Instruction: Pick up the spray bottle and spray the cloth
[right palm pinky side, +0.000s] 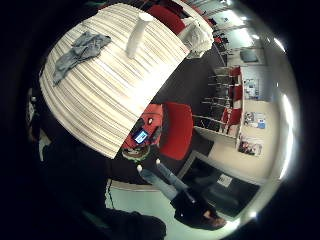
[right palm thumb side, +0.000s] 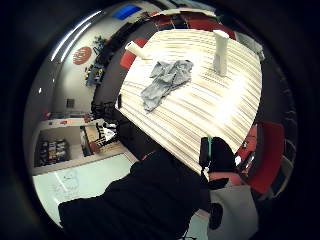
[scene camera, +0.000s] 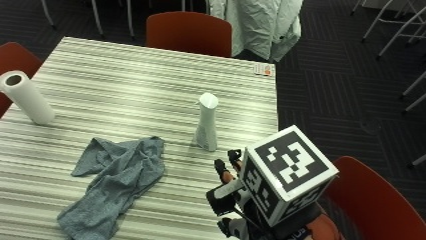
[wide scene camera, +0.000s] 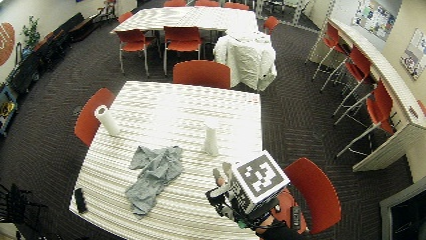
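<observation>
The bottle (scene camera: 208, 123) is standing upright on the table (scene camera: 133, 75), top pointing up, beside the cloth (scene camera: 116, 182), while the hand (scene camera: 229, 192) is hovering near, its grip hidden.

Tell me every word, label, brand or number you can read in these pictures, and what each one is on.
None can be read.
Spray bottle: plain white, no label showing.
Paper towel roll: no print showing.
Small card at the table's far corner: red marks, too small to read.
Wall posters: too blurred to read.
Round red wall sign: too blurred to read.
Small lit screen by the red chair: too small to read.
</observation>
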